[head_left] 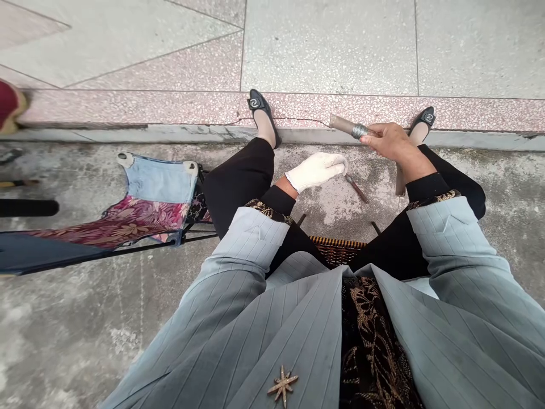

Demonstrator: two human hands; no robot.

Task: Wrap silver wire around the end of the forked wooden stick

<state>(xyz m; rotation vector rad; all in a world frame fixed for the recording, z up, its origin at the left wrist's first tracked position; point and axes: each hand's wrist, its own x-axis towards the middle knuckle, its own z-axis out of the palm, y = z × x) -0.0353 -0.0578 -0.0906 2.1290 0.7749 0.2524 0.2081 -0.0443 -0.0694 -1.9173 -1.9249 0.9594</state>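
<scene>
My left hand [317,170] wears a white knit glove. Its fingers are closed at the curved pale end of a small hooked tool with a brown handle [356,189]; the exact kind is unclear. Bare and further out, my right hand [389,141] grips a tan stick [342,125] that points left. Silvery wire [360,131] is wound around the stick just beyond my fingertips. Below that hand, a tan rod-like piece [400,180] shows beside my right leg; whether it belongs to the stick cannot be told. The two hands are apart.
I sit on a woven seat [338,250] with my feet on a terrazzo step [298,111]. A folding chair with blue and floral fabric [147,218] stands at my left. A dark red object [9,107] lies at the far left edge, above a black bar [28,207].
</scene>
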